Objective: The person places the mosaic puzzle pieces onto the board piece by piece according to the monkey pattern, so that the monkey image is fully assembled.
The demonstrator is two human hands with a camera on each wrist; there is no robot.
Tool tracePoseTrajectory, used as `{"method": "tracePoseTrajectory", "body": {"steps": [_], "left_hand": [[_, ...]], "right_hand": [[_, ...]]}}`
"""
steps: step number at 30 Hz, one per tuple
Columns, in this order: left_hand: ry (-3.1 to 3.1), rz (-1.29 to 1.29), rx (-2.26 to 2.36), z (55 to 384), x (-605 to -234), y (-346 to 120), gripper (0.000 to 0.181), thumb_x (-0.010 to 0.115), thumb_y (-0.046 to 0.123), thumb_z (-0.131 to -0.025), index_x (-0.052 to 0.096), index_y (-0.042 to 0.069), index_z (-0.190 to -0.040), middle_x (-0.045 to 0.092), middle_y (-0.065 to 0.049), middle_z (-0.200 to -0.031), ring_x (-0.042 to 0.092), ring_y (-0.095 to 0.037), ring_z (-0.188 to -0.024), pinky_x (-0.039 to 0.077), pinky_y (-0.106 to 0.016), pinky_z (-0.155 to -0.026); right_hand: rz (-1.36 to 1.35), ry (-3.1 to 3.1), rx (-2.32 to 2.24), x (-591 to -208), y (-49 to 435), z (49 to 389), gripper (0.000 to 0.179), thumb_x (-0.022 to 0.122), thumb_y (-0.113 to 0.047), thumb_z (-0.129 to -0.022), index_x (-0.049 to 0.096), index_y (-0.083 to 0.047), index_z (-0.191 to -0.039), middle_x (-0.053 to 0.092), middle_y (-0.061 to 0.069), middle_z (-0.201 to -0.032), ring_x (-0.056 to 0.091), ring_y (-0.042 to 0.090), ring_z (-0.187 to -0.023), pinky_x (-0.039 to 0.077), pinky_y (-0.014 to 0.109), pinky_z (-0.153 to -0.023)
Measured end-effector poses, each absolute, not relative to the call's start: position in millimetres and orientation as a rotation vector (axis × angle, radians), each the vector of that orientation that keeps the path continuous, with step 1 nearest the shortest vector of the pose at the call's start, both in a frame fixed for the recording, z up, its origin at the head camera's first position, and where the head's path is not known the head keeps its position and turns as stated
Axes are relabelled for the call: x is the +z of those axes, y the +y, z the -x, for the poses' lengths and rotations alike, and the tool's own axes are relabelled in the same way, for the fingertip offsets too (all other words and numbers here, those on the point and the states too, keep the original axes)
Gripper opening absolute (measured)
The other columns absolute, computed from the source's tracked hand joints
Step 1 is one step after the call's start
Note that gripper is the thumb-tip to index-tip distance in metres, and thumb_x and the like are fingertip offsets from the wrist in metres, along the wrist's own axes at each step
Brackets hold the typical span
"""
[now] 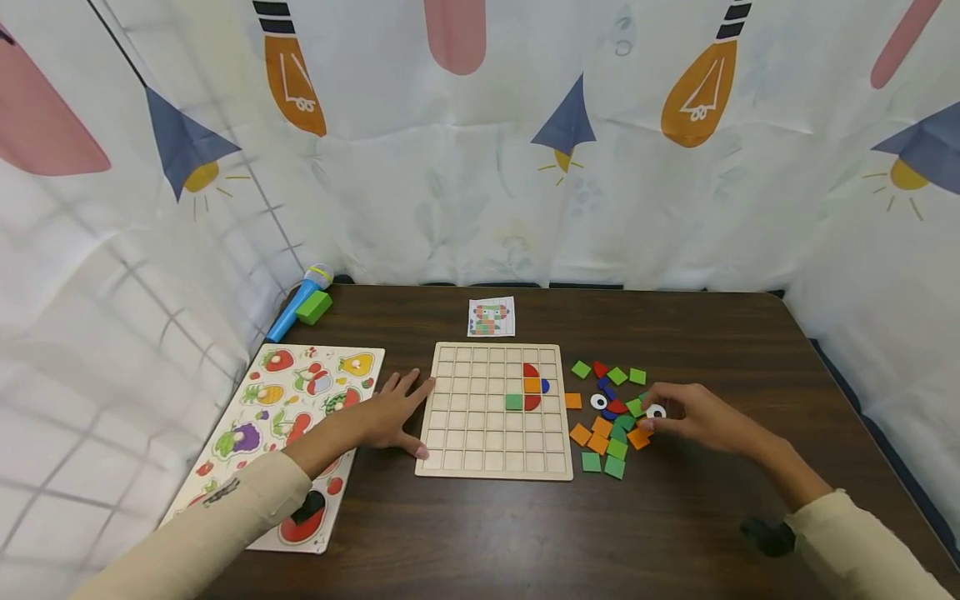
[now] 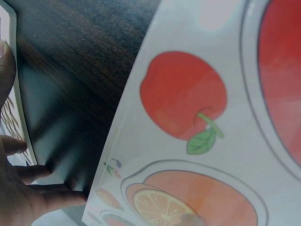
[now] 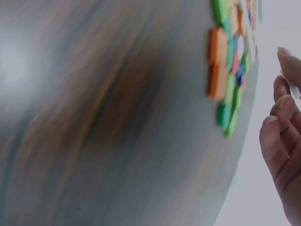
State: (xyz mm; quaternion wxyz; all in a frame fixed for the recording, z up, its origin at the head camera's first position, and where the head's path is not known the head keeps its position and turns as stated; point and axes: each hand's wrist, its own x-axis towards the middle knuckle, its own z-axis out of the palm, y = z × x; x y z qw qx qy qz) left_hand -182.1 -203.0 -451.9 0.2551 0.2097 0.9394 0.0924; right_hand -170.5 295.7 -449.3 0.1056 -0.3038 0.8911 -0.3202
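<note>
A wooden grid board (image 1: 468,433) lies in front of me. On its right half sit two red half-circles, an orange square (image 1: 532,385), a green square (image 1: 513,402) and a blue half-circle (image 1: 545,386). My left hand (image 1: 386,414), fingers spread, touches the board's left edge with thumb and fingertips. Over the right side of the loose pieces, my right hand (image 1: 686,412) pinches a white round piece with a dark centre (image 1: 656,411). In the right wrist view only a white edge of this piece (image 3: 294,89) shows between thumb and finger.
Loose green, orange, red and blue pieces (image 1: 617,448) lie right of the board, with another white round piece (image 1: 597,401). A pattern card (image 1: 491,317) lies behind the board. At left are a fruit puzzle board (image 1: 255,392), a toy microphone (image 1: 296,308) and a green block (image 1: 313,307).
</note>
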Motion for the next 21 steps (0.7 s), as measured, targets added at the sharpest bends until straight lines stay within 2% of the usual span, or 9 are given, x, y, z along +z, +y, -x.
{"method": "tracePoseTrajectory", "body": {"steps": [5, 10, 17, 21], "left_hand": [[2.556, -0.567, 0.263, 182.1, -451.5, -203.0, 0.113, 0.078, 0.058, -0.079, 0.017, 0.009, -0.161, 0.009, -0.029, -0.165, 0.010, -0.060, -0.147, 0.030, -0.070, -0.110], [2.556, -0.563, 0.264, 182.0, -451.8, -203.6, 0.113, 0.078, 0.058, -0.079, 0.017, 0.010, -0.161, 0.009, -0.028, -0.165, 0.010, -0.060, -0.147, 0.031, -0.070, -0.110], [2.551, -0.564, 0.265, 181.6, -451.2, -203.2, 0.113, 0.078, 0.058, -0.079, 0.017, 0.010, -0.162, 0.008, -0.028, -0.165, 0.009, -0.059, -0.148, 0.030, -0.070, -0.110], [2.544, -0.564, 0.264, 182.0, -451.8, -203.6, 0.114, 0.077, 0.058, -0.079, 0.015, 0.011, -0.162, 0.007, -0.027, -0.166, 0.008, -0.058, -0.148, 0.030, -0.069, -0.111]], "right_hand": [[0.923, 2.544, -0.953, -443.6, 267.6, 176.5, 0.023, 0.070, -0.028, -0.095, 0.071, -0.013, -0.112, 0.068, -0.008, -0.096, 0.051, 0.006, -0.069, 0.044, 0.021, -0.058], [1.032, 2.474, -0.958, -441.0, 244.4, 182.5, 0.024, 0.068, -0.024, -0.097, 0.072, -0.010, -0.115, 0.073, 0.003, -0.110, 0.059, 0.004, -0.079, 0.052, 0.022, -0.068], [1.030, 2.454, -0.935, -439.1, 219.8, 189.9, 0.033, 0.070, -0.036, -0.094, 0.072, -0.010, -0.114, 0.073, 0.002, -0.105, 0.058, 0.005, -0.077, 0.052, 0.022, -0.067], [1.033, 2.409, -0.984, -439.2, 211.6, 192.9, 0.039, 0.071, -0.033, -0.094, 0.070, -0.006, -0.122, 0.071, 0.001, -0.095, 0.056, 0.005, -0.069, 0.050, 0.023, -0.061]]}}
